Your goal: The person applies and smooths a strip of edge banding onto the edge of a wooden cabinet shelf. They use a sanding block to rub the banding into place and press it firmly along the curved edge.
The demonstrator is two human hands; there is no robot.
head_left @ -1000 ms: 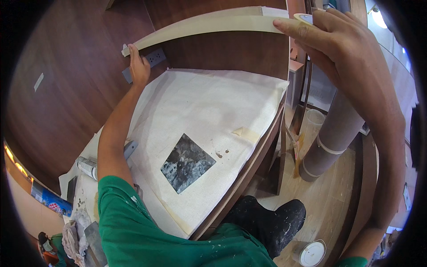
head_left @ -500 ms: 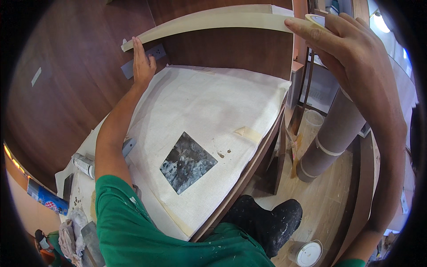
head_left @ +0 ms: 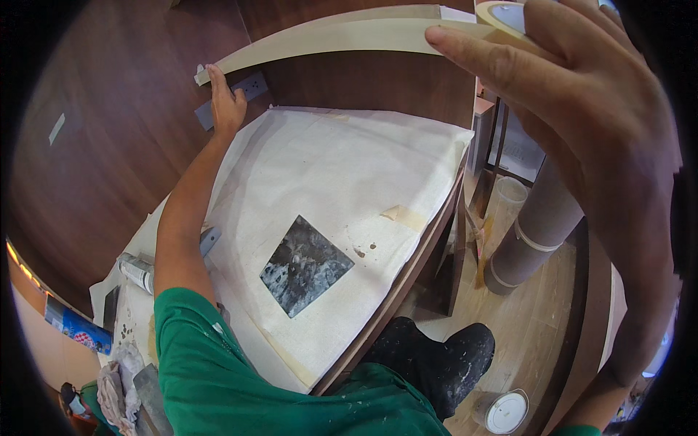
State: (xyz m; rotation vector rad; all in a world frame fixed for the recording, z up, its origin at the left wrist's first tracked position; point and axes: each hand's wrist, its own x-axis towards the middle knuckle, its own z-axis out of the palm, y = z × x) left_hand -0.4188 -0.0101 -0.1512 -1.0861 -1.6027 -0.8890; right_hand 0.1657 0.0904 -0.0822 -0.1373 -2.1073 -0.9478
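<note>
Left hand (head_left: 228,109): thumb apart, fingertips on tape strip (head_left: 327,43), left end
Right hand (head_left: 582,83): clamped on tape roll (head_left: 486,14)
Strip span: between hands
White sheet (head_left: 327,160): dark square (head_left: 307,265) on it

Cream tape (head_left: 349,39), white sheet (head_left: 342,160), mottled black-and-grey square (head_left: 307,265) and white-flecked green shirt (head_left: 211,370) colour my remote view.

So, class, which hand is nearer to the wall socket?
Left: the left hand appears in front of the wall socket; the right hand is far off, at the tape roll.
</note>
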